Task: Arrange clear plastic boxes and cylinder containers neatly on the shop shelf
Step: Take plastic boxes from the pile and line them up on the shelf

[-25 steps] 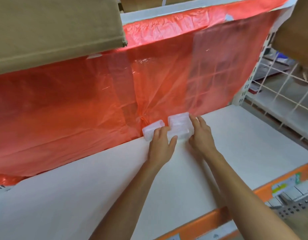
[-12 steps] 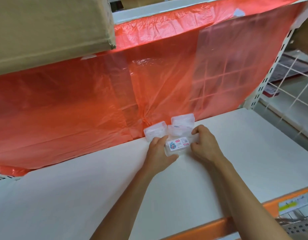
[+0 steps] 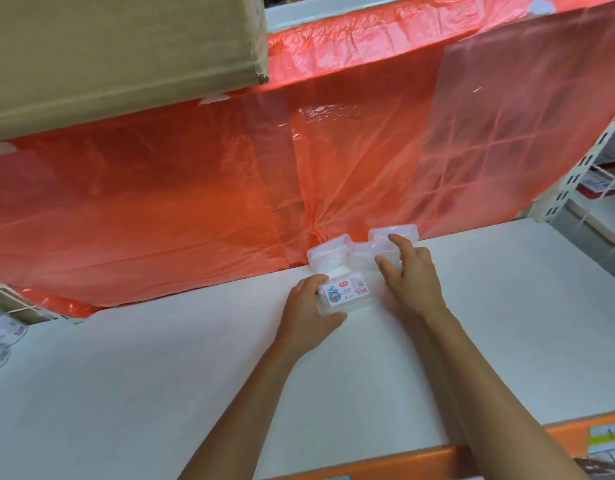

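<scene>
At the far edge of the white shelf [image 3: 160, 375], where it meets a hanging red plastic sheet [image 3: 195, 202], stands a small cluster of clear plastic boxes. The left hand [image 3: 309, 317] has its grip closed on the nearest one, a labelled box [image 3: 346, 295] whose sticker faces up: the thumb lies along the near side and the curled fingers wrap its left end, so the box is clasped between them, low over the shelf; whether it touches the surface I cannot tell. Just beyond it sit three more boxes against the red sheet: a left box [image 3: 328, 256], a middle box [image 3: 363, 256] and a far right box [image 3: 403, 232], packed close so their edges meet or overlap. The right hand [image 3: 410, 275] hovers over these with its grip released, fingers spread and nearly straight; the index fingertip rests on top of the far right box and the thumb tip touches the right side of the middle box, without closing round either. Both forearms reach in from the near edge, over the orange shelf front [image 3: 420, 459]. A cardboard carton [image 3: 108, 57] juts out overhead at upper left, and some clear containers [image 3: 1, 337] show blurred at the far left edge of the view.
</scene>
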